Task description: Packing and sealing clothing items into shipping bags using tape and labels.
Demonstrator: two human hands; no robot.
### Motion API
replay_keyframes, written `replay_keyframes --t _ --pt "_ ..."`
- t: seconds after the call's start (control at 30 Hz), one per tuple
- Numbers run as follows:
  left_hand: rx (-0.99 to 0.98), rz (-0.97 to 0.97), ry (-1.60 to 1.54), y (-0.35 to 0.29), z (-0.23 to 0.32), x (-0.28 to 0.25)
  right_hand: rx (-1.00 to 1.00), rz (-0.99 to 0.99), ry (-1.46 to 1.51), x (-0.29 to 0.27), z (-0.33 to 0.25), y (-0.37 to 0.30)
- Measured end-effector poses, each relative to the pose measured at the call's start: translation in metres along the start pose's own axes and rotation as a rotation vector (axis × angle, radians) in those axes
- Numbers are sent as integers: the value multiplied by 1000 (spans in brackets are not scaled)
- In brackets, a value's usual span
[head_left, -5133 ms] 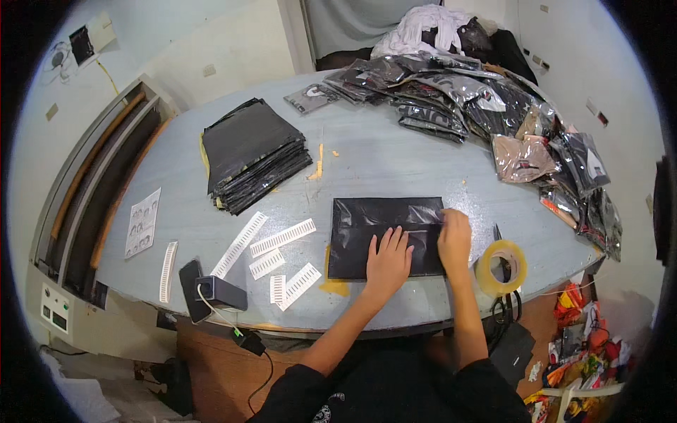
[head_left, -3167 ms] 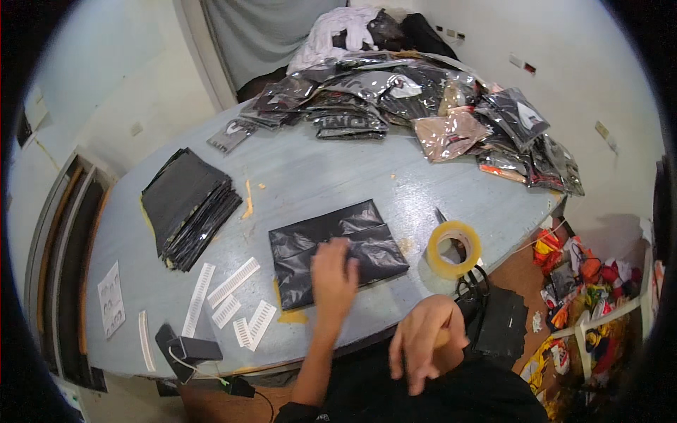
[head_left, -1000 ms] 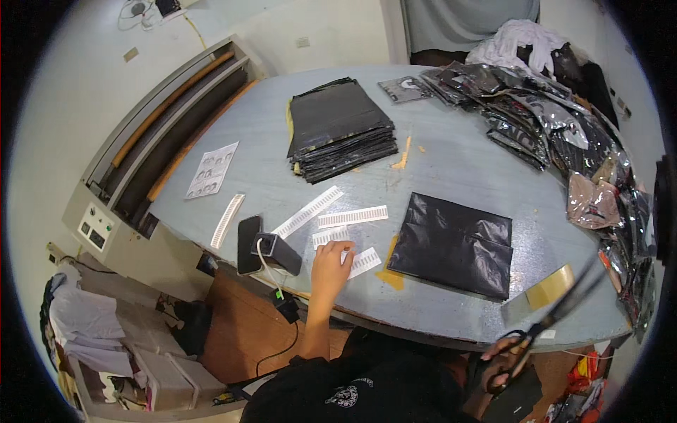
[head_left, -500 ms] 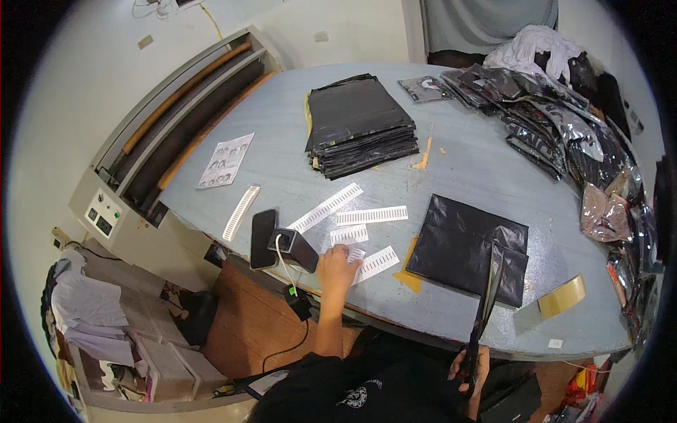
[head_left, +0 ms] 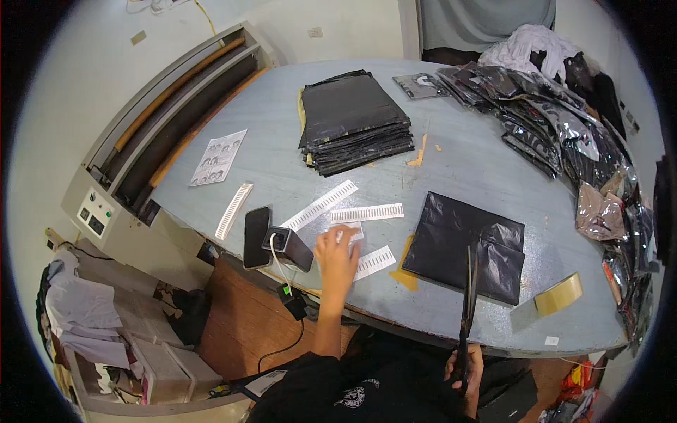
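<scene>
At the lower right I see the right hand (head_left: 465,366) gripping long black scissors (head_left: 466,321), tips upward over a flat black plastic bag (head_left: 451,233). Near centre, the left hand (head_left: 337,259) bends over white label strips (head_left: 367,212). A black bag stack (head_left: 356,109) sits upper centre; packing tape (head_left: 560,293), lower right.

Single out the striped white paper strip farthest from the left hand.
The striped white paper strip left of the black rectangular phone; the others all lie right of the phone, nearer the left hand.
</scene>
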State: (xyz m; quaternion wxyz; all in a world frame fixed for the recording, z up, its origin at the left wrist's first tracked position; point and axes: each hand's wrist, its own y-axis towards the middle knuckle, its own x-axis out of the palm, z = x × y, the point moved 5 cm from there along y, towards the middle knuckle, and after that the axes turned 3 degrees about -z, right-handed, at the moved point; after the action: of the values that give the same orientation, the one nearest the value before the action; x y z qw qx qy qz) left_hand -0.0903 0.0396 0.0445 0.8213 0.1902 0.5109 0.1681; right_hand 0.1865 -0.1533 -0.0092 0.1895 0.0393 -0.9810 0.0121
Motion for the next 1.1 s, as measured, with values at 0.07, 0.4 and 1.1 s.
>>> replay_keyframes --t 0.07,0.4,1.1 --pt "-5 -89 -54 -6 0 13 16 6 -16 2 -1 -1" --pt "-105 -407 -67 -10 -9 49 68 -50 -50 1 10 -1" --pt "-322 -1300 -1314 -44 60 61 392 -232 -5 -37 28 -18"
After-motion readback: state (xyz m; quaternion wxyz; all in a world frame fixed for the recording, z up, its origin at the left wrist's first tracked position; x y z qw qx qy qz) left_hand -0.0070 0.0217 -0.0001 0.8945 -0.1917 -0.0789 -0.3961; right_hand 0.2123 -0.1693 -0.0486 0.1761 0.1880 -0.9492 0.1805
